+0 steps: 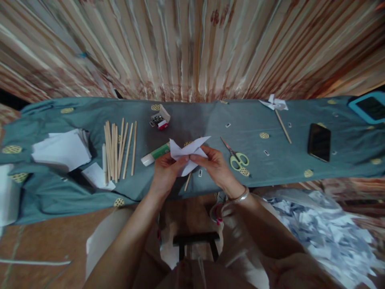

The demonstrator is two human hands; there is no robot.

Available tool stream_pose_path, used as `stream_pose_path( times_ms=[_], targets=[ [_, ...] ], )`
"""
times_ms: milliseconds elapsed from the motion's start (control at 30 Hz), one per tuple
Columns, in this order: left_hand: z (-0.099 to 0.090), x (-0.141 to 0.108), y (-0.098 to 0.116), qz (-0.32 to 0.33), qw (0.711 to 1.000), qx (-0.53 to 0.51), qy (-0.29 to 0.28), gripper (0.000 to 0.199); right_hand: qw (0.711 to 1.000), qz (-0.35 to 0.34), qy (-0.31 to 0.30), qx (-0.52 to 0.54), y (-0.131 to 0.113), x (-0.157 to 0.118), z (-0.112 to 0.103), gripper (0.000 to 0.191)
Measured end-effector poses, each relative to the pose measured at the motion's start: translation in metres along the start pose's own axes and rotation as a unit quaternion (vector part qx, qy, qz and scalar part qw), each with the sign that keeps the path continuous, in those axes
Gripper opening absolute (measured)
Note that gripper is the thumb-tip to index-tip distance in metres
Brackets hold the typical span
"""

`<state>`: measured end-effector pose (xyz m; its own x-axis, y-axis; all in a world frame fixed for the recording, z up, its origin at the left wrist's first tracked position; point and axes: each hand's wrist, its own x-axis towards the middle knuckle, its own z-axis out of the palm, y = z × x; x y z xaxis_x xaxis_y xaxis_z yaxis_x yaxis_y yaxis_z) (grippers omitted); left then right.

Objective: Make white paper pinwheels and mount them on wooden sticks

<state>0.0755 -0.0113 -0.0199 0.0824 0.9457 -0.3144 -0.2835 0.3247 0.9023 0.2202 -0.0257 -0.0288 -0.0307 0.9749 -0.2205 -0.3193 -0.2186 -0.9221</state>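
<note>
A folded white paper with pointed corners is held over the middle of the cloth-covered table. My left hand is closed on its left side, the thumb near the paper's centre. From the right, my right hand pinches the same paper, its thumb and fingertips close to the left thumb. A wooden stick shows below the paper; whether it touches the paper is hidden. Beside my left hand lies a green and white glue stick. Scissors with yellow-green handles lie right of my right hand.
On the left are a stack of white paper and several wooden sticks. An open small box of pins stands behind the glue. A paper pinwheel and a phone lie on the right, above floor-level paper scraps.
</note>
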Motion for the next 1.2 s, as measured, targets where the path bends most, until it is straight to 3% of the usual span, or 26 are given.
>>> stream_pose_path(
  times_ms=[333,500,600,700,833,933,1000,1100,1200],
  targets=[
    [0.003,0.001,0.000,0.003,1.000,-0.007,-0.014,0.028,1.000,0.000,0.004,0.027,0.003,0.002,-0.001,0.032],
    [0.002,0.010,-0.007,0.058,0.998,0.027,-0.011,0.036,0.998,-0.035,0.053,0.021,-0.012,0.005,-0.021,0.026],
    [0.001,0.016,-0.017,0.109,0.986,0.128,-0.010,0.032,0.994,-0.049,0.087,0.035,-0.025,0.005,-0.036,0.025],
    [0.001,0.021,-0.025,0.178,0.937,0.296,-0.051,0.018,0.993,-0.051,0.095,0.056,-0.033,0.002,-0.046,0.025],
    [0.005,0.025,-0.031,0.242,0.852,0.457,-0.086,0.025,0.992,-0.057,0.093,0.069,-0.039,-0.003,-0.052,0.025],
    [0.009,0.026,-0.034,0.248,0.803,0.533,-0.098,0.026,0.994,-0.055,0.065,0.067,-0.041,-0.006,-0.052,0.024],
    [0.012,0.027,-0.035,0.235,0.790,0.556,-0.104,0.024,0.995,-0.055,0.052,0.070,-0.042,-0.008,-0.051,0.024],
    [0.016,0.028,-0.035,0.211,0.823,0.519,-0.095,0.019,0.995,-0.053,0.044,0.067,-0.042,-0.010,-0.050,0.024],
    [0.018,0.024,-0.029,0.163,0.917,0.356,-0.079,0.013,0.997,-0.064,0.034,0.019,-0.041,-0.016,-0.049,0.025]
  ],
)
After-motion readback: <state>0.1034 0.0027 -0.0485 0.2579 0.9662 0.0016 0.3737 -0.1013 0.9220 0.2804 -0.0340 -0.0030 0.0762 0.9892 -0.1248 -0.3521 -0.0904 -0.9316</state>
